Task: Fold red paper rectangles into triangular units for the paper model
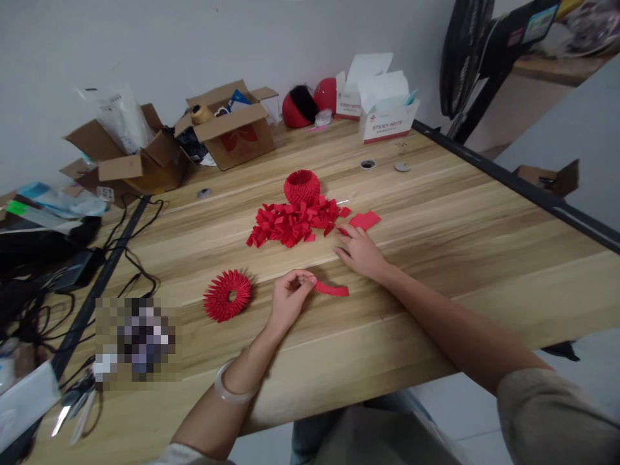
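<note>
Red bowl-shaped piece (303, 190) and spiky ring (216, 298) look formed; curved strip (333, 290) looks partial, loose red pieces (285, 226) unjoined, all on surface (378, 336). Left hand (289, 296) pinching strip end; right hand (363, 254) beside pile, can't tell if gripping

The tabletop (436, 258) has a light yellow-brown colour, with darker brown streaks like wood grain. The paper pieces (290, 223) are bright red, and the ring of folded points (216, 297), the round bowl shape (301, 187) and the curved strip (334, 290) are also red. The bracelet (227, 387) is whitish. The sticky note boxes (387, 123) are white, with red lettering and a red band at the bottom. The carton (242, 139) is brown and it carries a red print. The wall (194, 39) is pale grey, and the fan (467, 58) is black.
</note>
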The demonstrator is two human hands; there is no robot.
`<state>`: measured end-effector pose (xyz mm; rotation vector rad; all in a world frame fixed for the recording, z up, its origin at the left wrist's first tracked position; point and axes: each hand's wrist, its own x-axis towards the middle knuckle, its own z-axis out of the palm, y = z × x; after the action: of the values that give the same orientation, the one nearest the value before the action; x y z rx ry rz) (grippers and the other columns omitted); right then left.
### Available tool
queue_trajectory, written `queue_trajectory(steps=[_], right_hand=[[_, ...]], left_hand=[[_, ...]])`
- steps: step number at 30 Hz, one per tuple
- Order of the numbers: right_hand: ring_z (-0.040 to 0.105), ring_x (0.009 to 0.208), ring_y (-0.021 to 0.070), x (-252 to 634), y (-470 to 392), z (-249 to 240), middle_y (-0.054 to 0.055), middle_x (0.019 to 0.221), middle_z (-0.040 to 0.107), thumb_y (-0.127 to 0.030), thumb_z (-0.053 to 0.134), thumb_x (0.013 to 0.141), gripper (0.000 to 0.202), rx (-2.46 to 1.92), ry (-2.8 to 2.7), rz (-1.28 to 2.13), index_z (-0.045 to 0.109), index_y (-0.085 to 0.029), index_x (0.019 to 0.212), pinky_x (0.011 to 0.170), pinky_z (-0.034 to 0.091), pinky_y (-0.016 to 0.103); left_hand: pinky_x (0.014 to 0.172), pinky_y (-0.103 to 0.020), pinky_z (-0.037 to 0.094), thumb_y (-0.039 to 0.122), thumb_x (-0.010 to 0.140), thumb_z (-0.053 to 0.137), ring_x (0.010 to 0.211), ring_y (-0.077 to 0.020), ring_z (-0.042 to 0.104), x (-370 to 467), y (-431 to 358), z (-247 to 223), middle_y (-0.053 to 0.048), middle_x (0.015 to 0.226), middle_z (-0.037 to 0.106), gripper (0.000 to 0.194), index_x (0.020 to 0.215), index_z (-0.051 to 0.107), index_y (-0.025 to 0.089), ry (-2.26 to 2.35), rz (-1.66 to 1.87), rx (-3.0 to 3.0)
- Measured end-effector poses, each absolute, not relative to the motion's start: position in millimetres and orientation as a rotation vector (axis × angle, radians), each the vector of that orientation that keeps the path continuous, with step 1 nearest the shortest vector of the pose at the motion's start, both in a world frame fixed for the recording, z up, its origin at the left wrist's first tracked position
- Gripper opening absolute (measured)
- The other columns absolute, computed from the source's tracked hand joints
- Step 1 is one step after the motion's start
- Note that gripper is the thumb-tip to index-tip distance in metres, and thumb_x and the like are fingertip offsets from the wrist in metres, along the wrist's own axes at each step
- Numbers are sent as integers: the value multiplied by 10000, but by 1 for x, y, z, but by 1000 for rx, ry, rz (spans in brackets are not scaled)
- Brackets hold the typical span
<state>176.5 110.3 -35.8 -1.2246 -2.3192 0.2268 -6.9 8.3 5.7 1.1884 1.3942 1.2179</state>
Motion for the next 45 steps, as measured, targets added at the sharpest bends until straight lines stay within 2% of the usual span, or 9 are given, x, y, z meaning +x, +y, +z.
queue_trajectory(steps=[7,11,14,17,20,27,33,40,45], right_hand=[[566,962,217,175,109,-36,129,1046,619,-80,442,804,277,-1123,-2104,293,654,-106,981,892,454,367],[610,816,180,171,100,-29,94,877,656,-89,456,805,215,-1004,-1961,345,665,-140,817,773,504,320],[619,760,157,166,85,-19,66,805,655,-116,486,802,156,-841,-1940,422,631,-167,777,695,514,282],[628,808,158,160,66,-10,60,812,662,-112,477,808,146,-664,-2023,467,608,-175,824,732,519,285],[631,880,152,157,51,-5,83,919,670,-91,428,831,208,-516,-2154,534,597,-167,927,794,523,285],[614,986,148,154,49,-11,77,1036,656,-97,428,855,271,-614,-2138,551,592,-193,1048,873,516,300],[630,963,142,157,56,-19,82,1035,662,-170,484,862,191,-546,-2154,531,664,-187,925,858,530,273],[630,956,138,157,53,-18,66,1029,663,-170,484,858,240,-577,-2154,521,653,-218,1021,876,526,273],[642,910,132,157,54,-18,73,1003,668,-184,483,861,216,-549,-2143,511,682,-210,942,829,539,252]], left_hand=[[495,-204,308,294,700,651,492,-91,419,-13,7,-3,22,518,533,156,670,672,143,1563,1163,1367],[531,-202,337,298,674,690,554,-98,450,-15,7,-7,15,600,538,173,768,695,154,1624,1259,1426],[587,-203,387,293,679,694,606,-102,494,-14,8,-5,1,678,579,248,888,678,161,1578,1380,1360],[614,-218,433,317,711,664,606,-110,545,-11,7,-2,-16,693,628,251,899,651,150,1442,1376,1225],[665,-236,469,299,677,692,658,-123,599,-8,6,1,-40,759,671,264,885,635,147,1335,1343,1131],[626,-237,477,226,596,728,601,-120,593,-5,6,3,-34,680,676,187,744,659,137,1339,1329,1133],[687,-264,484,222,644,689,669,-144,619,-10,7,0,-55,746,710,138,758,704,147,1419,1315,1177],[747,-284,494,241,626,731,745,-163,652,-9,7,0,-68,821,714,279,877,654,146,1326,1374,1094],[724,-270,497,230,614,744,728,-158,659,-9,7,-2,-60,800,714,332,913,624,147,1329,1435,1054]])
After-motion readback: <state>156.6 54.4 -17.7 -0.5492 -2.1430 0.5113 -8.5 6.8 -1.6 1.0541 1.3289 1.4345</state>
